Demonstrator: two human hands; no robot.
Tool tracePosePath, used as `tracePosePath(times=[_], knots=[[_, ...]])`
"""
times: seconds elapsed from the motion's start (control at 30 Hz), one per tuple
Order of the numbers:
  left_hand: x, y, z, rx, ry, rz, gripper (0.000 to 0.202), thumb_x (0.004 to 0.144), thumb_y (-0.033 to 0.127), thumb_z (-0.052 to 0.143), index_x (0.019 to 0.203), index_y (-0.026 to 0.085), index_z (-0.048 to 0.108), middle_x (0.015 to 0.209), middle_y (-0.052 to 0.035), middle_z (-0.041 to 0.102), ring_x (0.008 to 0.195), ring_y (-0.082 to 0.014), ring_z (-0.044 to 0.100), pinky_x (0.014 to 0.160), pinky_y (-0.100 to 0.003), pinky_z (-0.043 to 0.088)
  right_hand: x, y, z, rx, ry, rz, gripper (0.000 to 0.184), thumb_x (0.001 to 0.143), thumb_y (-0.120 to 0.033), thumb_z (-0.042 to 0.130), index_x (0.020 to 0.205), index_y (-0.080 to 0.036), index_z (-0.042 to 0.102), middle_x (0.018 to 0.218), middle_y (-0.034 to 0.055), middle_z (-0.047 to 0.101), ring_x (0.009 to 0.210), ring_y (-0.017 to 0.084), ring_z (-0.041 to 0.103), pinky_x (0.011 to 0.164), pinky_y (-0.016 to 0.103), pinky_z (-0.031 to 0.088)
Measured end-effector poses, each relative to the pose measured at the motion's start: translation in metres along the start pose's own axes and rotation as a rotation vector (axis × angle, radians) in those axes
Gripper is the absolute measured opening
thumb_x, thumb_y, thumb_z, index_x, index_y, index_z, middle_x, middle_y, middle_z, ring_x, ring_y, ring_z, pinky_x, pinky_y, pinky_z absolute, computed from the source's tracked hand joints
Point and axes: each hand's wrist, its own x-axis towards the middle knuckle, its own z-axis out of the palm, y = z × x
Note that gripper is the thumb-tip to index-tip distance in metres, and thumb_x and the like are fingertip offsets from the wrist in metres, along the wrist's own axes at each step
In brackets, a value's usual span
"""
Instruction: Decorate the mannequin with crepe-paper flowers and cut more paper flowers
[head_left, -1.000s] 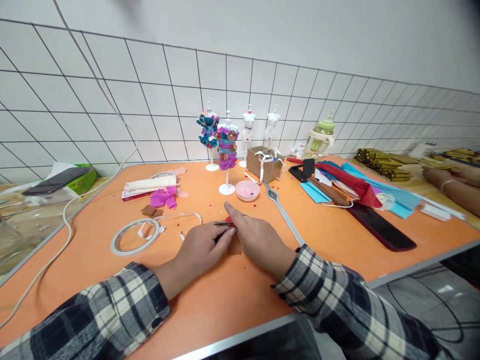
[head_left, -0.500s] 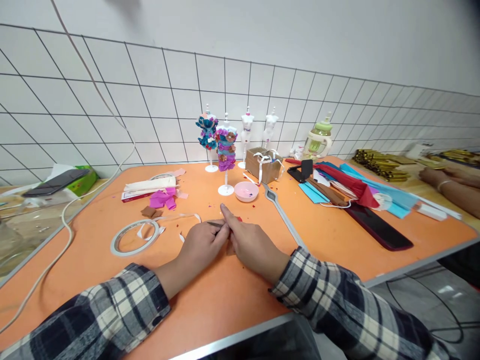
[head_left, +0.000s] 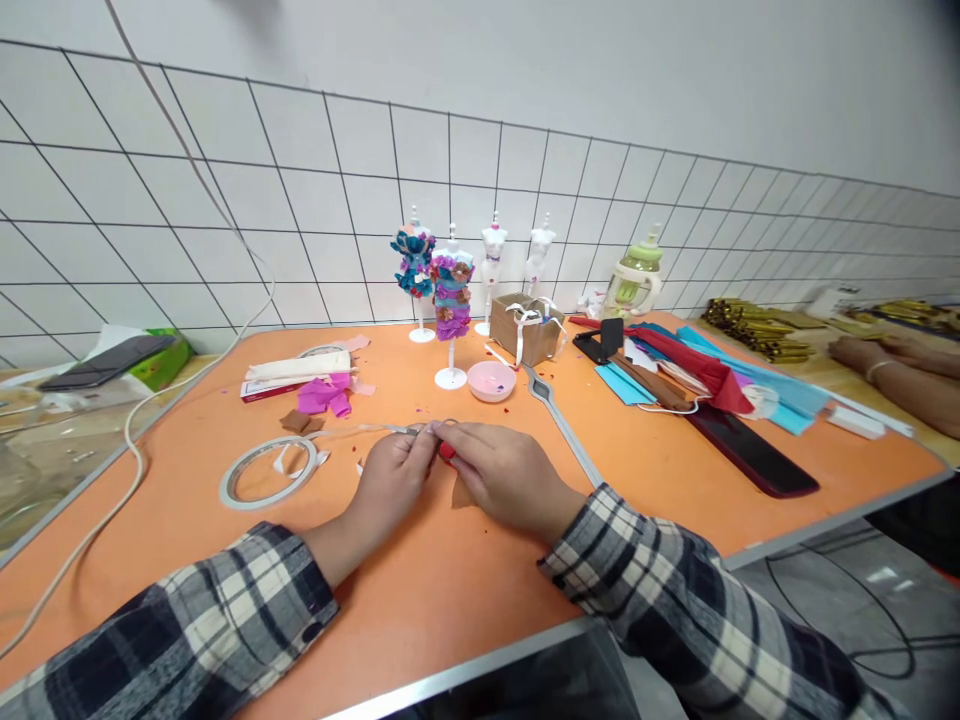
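Observation:
Above the orange table [head_left: 300, 590], my two hands meet with their fingertips together. My left hand [head_left: 394, 475] is closed in a pinch, and a thin greyish tip [head_left: 409, 431] pokes out past its fingers; what it belongs to is hidden. Fingers bent, my right hand [head_left: 499, 470] closes around a small red thing [head_left: 447, 451], mostly covered, so its kind does not show. A scrap of brown paper [head_left: 462, 494] shows just below the right fingers. A roll of double-sided tape [head_left: 229, 485] lies left of my left hand, loose strips around it.
Decorated mini mannequins [head_left: 452, 305] stand behind a pink bowl [head_left: 491, 382] and a cardboard box [head_left: 527, 332]. Purple paper [head_left: 325, 394] lies left. At right are coloured paper sheets [head_left: 709, 375], a phone [head_left: 754, 455] and a bottle [head_left: 634, 280]. Another person's arm [head_left: 900, 375] rests far right.
My right thumb, which pointed forward over the left fingers, is now tucked in and the right fingers have curled over. The red thing has come into view between the hands.

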Motion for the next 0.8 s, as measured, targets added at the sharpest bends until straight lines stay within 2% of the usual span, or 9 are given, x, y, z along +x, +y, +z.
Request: tracePosePath(times=[0.1,0.17,0.23,0.3,0.37,0.43,0.53,0.67,0.8], knots=[[0.003,0.000,-0.002,0.027,-0.105,0.071,0.046,0.095,0.048,0.041,0.064,0.020,0.059,0.057,0.0001,0.060,0.056,-0.0173,0.056,0.055,-0.027,0.043,0.001,0.008,-0.007,-0.017,-0.033,0.073,0.043,0.099,-0.018,0.049,0.142,-0.020,0.053,0.128,0.0090,0.070,0.114,0.019,0.065,0.092,0.032,0.053],[0.004,-0.001,-0.005,0.088,-0.211,0.170,0.033,0.083,0.052,0.065,0.087,0.019,0.070,0.082,-0.0039,0.072,0.076,-0.0222,0.065,0.070,-0.031,0.050,0.000,0.020,-0.015,-0.043,-0.057,0.176,0.044,0.096,-0.016,0.051,0.140,-0.020,0.055,0.126,0.0093,0.070,0.111,0.020,0.066,0.091,0.032,0.051],[0.006,-0.005,-0.008,0.236,-0.330,0.310,0.044,0.073,0.049,0.078,0.106,0.022,0.070,0.107,-0.0071,0.074,0.097,-0.0270,0.066,0.085,-0.036,0.050,-0.002,0.036,-0.027,-0.098,-0.118,0.315,0.042,0.095,-0.017,0.054,0.137,-0.022,0.060,0.118,0.0079,0.073,0.103,0.020,0.067,0.088,0.031,0.049],[0.008,-0.011,-0.009,0.391,-0.399,0.400,0.032,0.083,0.042,0.072,0.109,0.025,0.070,0.114,-0.0072,0.073,0.106,-0.0272,0.065,0.091,-0.037,0.049,-0.006,0.053,-0.039,-0.162,-0.287,0.435,0.036,0.095,-0.019,0.053,0.128,-0.024,0.066,0.110,0.0061,0.075,0.094,0.019,0.068,0.078,0.028,0.047],[0.013,-0.018,-0.010,0.477,-0.371,0.383,0.019,0.093,0.032,0.058,0.104,0.024,0.072,0.107,-0.0071,0.075,0.102,-0.0267,0.066,0.088,-0.039,0.049,-0.012,0.066,-0.048,-0.212,-0.469,0.500,0.031,0.094,-0.027,0.057,0.122,-0.027,0.070,0.107,0.0042,0.076,0.094,0.020,0.068,0.073,0.028,0.045],[0.019,-0.027,-0.011,0.531,-0.296,0.326,0.025,0.097,0.027,0.048,0.105,0.023,0.072,0.104,-0.0091,0.076,0.099,-0.0294,0.067,0.085,-0.042,0.049,-0.018,0.075,-0.053,-0.243,-0.528,0.530,0.032,0.092,-0.029,0.059,0.122,-0.028,0.071,0.109,0.0041,0.075,0.098,0.023,0.068,0.072,0.028,0.044],[0.028,-0.036,-0.014,0.597,-0.202,0.257,0.032,0.098,0.028,0.044,0.115,0.021,0.069,0.106,-0.0127,0.076,0.100,-0.0336,0.066,0.084,-0.046,0.050,-0.022,0.081,-0.055,-0.277,-0.537,0.549,0.034,0.092,-0.025,0.057,0.122,-0.027,0.072,0.114,0.0068,0.073,0.103,0.024,0.067,0.076,0.029,0.044],[0.030,-0.041,-0.017,0.615,-0.162,0.241,0.032,0.094,0.026,0.047,0.118,0.021,0.068,0.112,-0.0120,0.075,0.104,-0.0325,0.066,0.088,-0.045,0.050,-0.021,0.081,-0.056,-0.298,-0.558,0.550,0.031,0.091,-0.020,0.056,0.114,-0.026,0.075,0.115,0.0074,0.070,0.102,0.022,0.066,0.080,0.028,0.046],[0.028,-0.040,-0.018,0.621,-0.121,0.222,0.041,0.088,0.017,0.047,0.126,0.020,0.064,0.118,-0.0122,0.073,0.108,-0.0320,0.065,0.091,-0.045,0.049,-0.033,0.050,-0.061,-0.336,-0.451,0.561,0.033,0.094,-0.022,0.052,0.121,-0.023,0.070,0.116,0.0112,0.068,0.103,0.025,0.065,0.079,0.032,0.050]])
